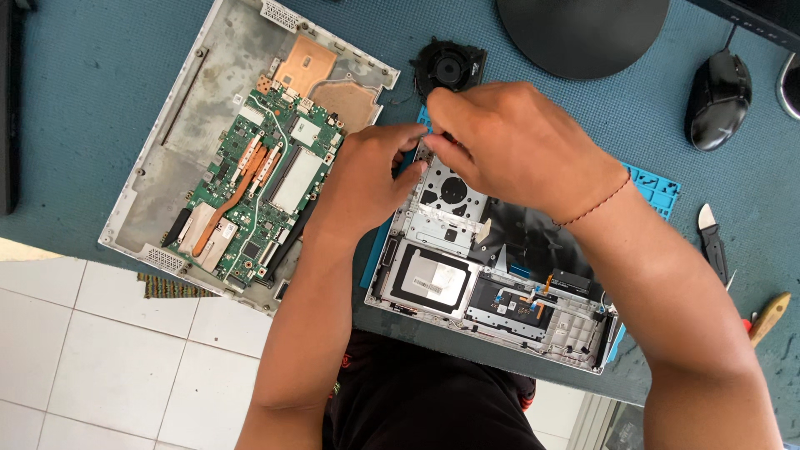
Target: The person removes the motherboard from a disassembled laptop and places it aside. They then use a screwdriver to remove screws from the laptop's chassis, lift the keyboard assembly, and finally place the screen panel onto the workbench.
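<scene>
An opened silver laptop base [467,275] lies in front of me on a blue parts tray [654,185], its inner metal frame, hard drive [429,279] and ribbon cables showing. My left hand [367,179] and my right hand [517,142] meet over the base's far left corner, fingers pinched together on some small part there. What they pinch is hidden by the fingers. A red string bracelet is on my right wrist.
A second laptop shell [179,142] with a green motherboard [262,179] and copper heat pipes lies at the left. A black fan [450,67] sits behind my hands. A monitor stand [583,33], black mouse [718,96], utility knife [712,242] and wooden-handled tool [768,317] are on the right.
</scene>
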